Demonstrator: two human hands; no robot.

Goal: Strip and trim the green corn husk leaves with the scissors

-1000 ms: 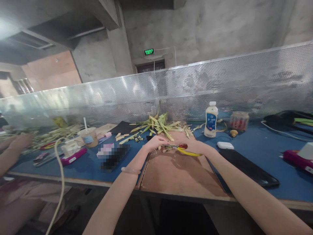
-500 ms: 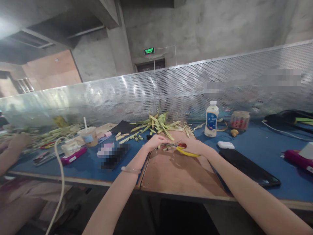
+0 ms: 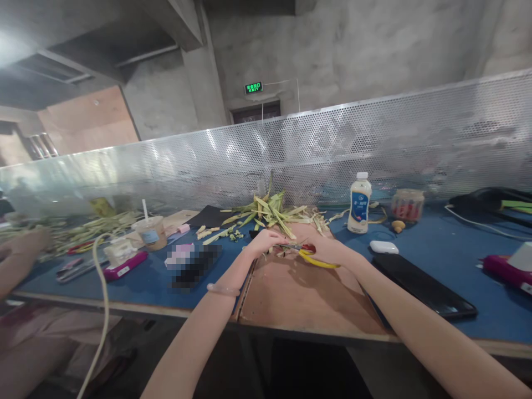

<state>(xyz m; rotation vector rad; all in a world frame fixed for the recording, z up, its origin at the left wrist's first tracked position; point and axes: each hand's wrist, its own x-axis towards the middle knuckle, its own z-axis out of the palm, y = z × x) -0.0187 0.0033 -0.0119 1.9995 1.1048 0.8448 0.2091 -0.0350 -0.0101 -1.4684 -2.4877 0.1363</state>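
My right hand is wrapped round a pair of scissors with yellow and red handles, the blades pointing left. Just left of the blades, my left hand is closed in a pinch; what its fingers hold is too small to make out. Both hands are over a brown board, where small cut scraps lie around the blades. Right behind them rises a heap of green and pale dried leaf strips.
To the right stand a white bottle and a jar, near an earbud case and a black phone. On the left are a drink cup, a purple box and a co-worker's hand.
My hands and the scissors stay almost in place, with only a slight shift of the scissors. The co-worker's hand at the far left has moved a little.
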